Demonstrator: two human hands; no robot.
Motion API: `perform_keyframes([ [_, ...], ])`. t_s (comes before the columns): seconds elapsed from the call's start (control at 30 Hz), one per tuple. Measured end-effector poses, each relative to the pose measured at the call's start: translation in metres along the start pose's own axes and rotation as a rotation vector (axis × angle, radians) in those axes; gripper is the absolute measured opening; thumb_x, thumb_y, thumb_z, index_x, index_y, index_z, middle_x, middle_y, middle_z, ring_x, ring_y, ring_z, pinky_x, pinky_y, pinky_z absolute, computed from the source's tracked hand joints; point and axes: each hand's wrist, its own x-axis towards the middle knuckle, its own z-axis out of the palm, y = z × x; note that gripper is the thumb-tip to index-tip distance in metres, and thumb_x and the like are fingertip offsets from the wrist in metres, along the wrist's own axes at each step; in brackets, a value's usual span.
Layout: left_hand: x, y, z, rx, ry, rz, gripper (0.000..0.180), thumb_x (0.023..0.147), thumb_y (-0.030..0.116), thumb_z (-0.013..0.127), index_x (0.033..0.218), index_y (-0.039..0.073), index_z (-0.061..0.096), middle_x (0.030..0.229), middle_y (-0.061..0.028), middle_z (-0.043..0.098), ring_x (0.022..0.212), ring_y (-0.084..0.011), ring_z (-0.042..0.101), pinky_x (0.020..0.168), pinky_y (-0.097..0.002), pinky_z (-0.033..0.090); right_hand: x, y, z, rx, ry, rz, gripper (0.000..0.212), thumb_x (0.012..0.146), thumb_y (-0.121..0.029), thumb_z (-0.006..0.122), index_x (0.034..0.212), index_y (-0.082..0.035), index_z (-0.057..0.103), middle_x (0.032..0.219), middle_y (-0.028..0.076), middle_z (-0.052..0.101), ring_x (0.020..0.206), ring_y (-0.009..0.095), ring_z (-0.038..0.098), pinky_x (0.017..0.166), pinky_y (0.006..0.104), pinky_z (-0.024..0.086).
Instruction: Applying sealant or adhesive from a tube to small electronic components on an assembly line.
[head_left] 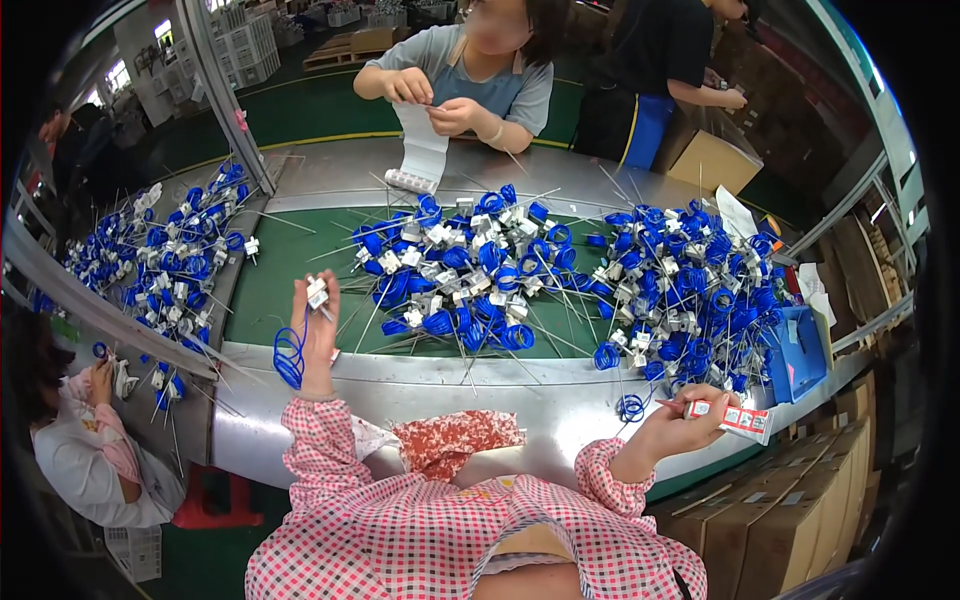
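Note:
My left hand (318,352) is raised over the near edge of the bench, fingers bent round a small white-and-metal part (317,293). From that part a loose blue wire coil (289,357) hangs at the hand's left side. On the right, my right hand (680,432) is closed around a red-and-white squeeze tube (738,416), its thin red tip (669,406) pointing left. Just beyond that hand, a blue coil (631,408) droops from the right heap. Between my arms a red-and-white speckled cloth (455,442) lies on the metal ledge.
Heaps of similar blue-coiled parts with long thin rods lie in the middle (470,265), right (690,290) and left (150,250). A blue bin (797,352) stands at right. Opposite, a person handles a white label strip (424,145). A metal post (222,90) rises at left.

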Motion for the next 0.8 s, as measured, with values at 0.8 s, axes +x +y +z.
perform_keyframes([
  [0.8, -0.109, -0.169, 0.122, 0.838, -0.944, -0.447, 0.053, 0.067, -0.009, 0.055, 0.116, -0.003, 0.034, 0.08, -0.0111, 0.054, 0.071, -0.0129, 0.054, 0.059, -0.0229, 0.04, -0.085, -0.011, 0.054, 0.592, -0.592, -0.075, 0.033, 0.09, -0.028, 0.035, 0.106, -0.001, 0.044, 0.052, 0.001, 0.042, 0.036, 0.007, 0.028, 0.034, 0.0194, 0.024],
])
